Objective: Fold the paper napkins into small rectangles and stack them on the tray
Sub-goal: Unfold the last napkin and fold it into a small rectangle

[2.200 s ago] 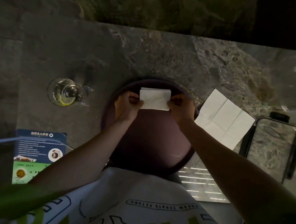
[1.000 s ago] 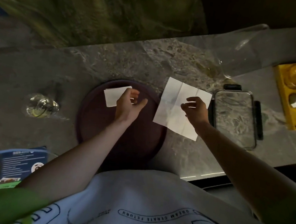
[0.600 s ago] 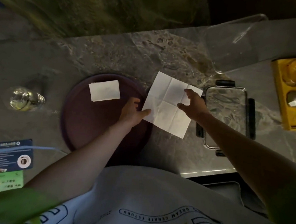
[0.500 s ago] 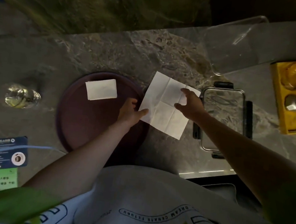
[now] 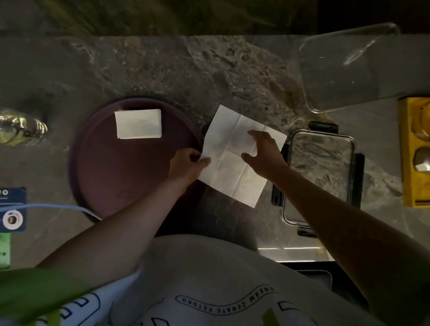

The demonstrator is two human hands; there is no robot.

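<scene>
While one folded napkin point(image 5: 138, 123) already lies at about eleven o'clock on the round tray point(image 5: 95, 177), an open napkin point(image 5: 230, 175) lies spread on the bench point(image 5: 165, 72) just off the tray's three o'clock rim. In the head view, the left hand point(image 5: 187, 165) has a narrow grip pinching the sheet's nine o'clock edge, while the right hand point(image 5: 262, 154) rests flat on top with fingers spread, gripping nothing. The paper looks thin, light and limp, with creases dividing it into panels, so it would likely tear or crumple if tugged. Holding it by edges or corners and folding along those creases seems safest.
</scene>
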